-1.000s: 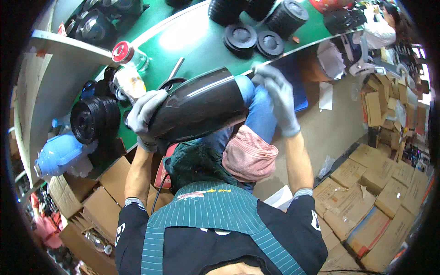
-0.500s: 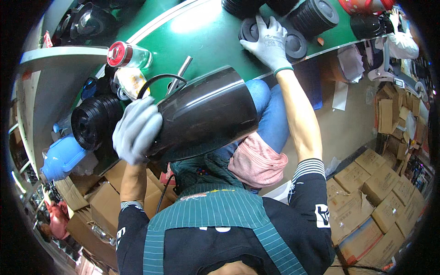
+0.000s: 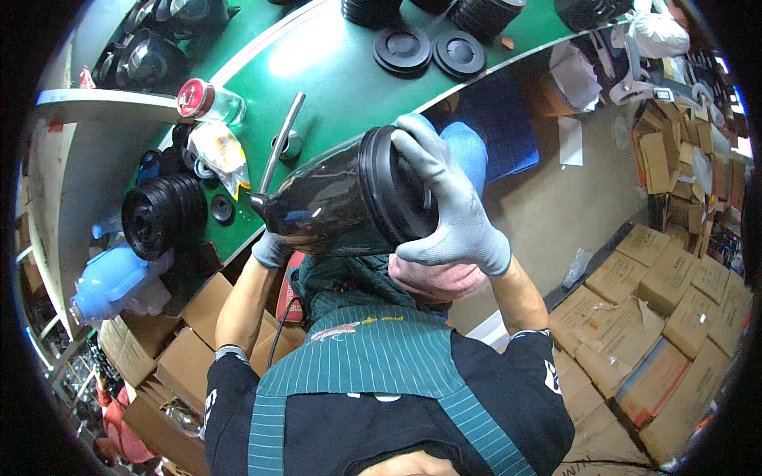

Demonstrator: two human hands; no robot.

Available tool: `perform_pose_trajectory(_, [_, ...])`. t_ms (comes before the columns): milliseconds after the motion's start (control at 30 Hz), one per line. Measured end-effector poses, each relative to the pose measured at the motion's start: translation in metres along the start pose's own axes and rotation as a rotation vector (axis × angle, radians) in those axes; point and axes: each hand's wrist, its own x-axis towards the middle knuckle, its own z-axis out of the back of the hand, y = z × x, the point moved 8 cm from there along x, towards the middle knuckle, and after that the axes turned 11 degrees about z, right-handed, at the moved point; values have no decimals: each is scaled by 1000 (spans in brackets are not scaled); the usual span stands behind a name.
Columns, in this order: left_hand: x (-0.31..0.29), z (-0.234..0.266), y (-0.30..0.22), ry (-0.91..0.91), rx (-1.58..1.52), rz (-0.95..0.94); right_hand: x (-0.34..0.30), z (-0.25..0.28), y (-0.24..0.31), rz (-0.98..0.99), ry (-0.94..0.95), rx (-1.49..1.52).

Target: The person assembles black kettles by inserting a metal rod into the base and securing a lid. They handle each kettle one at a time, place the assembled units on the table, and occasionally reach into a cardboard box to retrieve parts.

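Note:
A glossy black jug-like body (image 3: 317, 197) lies tilted above my lap, its narrow spout-like tip toward the left. At its wide right end sits a black round disc (image 3: 389, 186), flush against the rim. My right hand (image 3: 454, 202), in a grey glove, grips this disc with the fingers over its far edge and the thumb along its near edge. Beneath the body, my gloved left hand (image 3: 272, 249) supports it; the fingers are hidden behind the dark surface. Beyond, two short stacks of black discs (image 3: 402, 52) (image 3: 459, 55) rest on the green table (image 3: 333, 99).
A metal rod (image 3: 284, 141) stands tilted in a small cup just beyond the body. To its left are a red-lidded jar (image 3: 210, 101), a plastic packet (image 3: 221, 155) and a stack of black ribbed discs (image 3: 161, 210). Cardboard boxes (image 3: 635, 317) cover the right-hand floor.
My right hand has come from the disc stacks to the jug-like body with a black disc. The body has turned, and my left hand has moved from its left end to underneath.

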Motion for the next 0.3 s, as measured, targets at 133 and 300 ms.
perform_pose_trajectory(133, [-3,-27,2,129,98,49,-22,-3,42,167,12,-57])
perform_pose_trajectory(300, [-2,-45,0,154,136,6,-51,2,70,248,-56,-113])
